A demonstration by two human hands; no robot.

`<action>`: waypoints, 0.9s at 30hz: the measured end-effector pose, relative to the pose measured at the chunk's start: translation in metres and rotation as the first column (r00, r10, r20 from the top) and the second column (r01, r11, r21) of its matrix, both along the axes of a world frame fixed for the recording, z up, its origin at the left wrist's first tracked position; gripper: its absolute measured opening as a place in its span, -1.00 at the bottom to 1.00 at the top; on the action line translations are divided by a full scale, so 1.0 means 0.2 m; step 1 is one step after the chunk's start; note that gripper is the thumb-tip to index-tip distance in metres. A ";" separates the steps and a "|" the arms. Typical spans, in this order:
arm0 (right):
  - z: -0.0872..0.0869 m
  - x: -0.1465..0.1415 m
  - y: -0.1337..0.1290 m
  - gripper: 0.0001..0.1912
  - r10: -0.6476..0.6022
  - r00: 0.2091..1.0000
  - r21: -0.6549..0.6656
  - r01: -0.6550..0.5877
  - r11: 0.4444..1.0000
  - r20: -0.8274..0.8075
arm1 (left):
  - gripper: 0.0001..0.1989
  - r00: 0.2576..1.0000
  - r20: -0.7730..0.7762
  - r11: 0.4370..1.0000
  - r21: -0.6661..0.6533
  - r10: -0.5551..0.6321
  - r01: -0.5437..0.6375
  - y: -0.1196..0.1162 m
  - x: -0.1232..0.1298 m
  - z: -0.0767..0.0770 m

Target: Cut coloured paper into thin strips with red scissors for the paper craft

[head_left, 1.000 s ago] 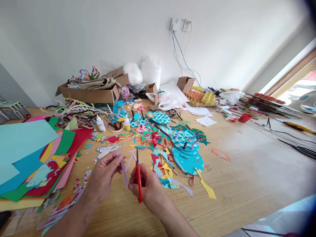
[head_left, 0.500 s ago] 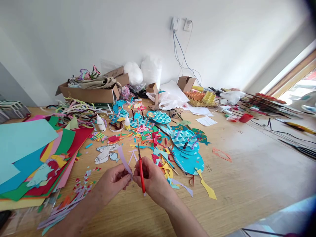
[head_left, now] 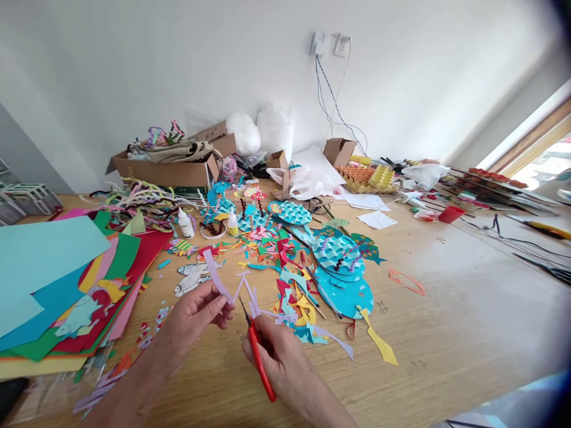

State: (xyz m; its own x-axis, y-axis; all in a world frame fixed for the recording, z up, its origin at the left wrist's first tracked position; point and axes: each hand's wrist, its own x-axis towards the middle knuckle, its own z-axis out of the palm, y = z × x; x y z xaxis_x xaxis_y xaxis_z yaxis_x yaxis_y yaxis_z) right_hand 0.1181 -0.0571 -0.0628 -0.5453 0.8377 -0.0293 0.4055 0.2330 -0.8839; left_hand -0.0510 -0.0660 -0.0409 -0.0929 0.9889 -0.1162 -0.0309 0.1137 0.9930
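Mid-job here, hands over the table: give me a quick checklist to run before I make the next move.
1. Left hand has a grip on the lilac strip: ok, pinched between thumb and fingers.
2. Right hand holds the scissors: ok, red handles in hand.
3. Scissors open: cannot tell, the blades are too small in view.
4. Area beyond the right hand free of paper scraps: not ok, a colourful scatter lies there.
5. Two white bottles upright: ok, both standing.
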 end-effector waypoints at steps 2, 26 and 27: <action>-0.01 0.00 -0.02 -0.81 0.001 0.999 0.022 -0.002 1.000 0.041 | -0.89 0.999 0.028 1.000 -0.011 0.018 -0.018 -0.01 0.01 0.01; -0.04 -0.02 -0.03 -0.77 -0.063 0.993 0.190 0.042 0.981 0.101 | -0.85 0.992 0.089 0.994 -0.047 -0.091 0.095 0.00 0.01 -0.02; -0.05 -0.02 -0.03 -0.78 -0.067 0.993 0.203 0.045 0.978 0.102 | -0.85 0.992 0.091 0.994 -0.045 -0.092 0.096 0.00 0.01 -0.03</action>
State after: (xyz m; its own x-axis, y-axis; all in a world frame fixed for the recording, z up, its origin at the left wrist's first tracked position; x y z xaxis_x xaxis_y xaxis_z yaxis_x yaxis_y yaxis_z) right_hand 0.1148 -0.0633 -0.0719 -0.5002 0.8616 0.0862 0.5132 0.3752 -0.7720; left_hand -0.0487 -0.0668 -0.0459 0.0128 0.9856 -0.1686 -0.1054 0.1690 0.9800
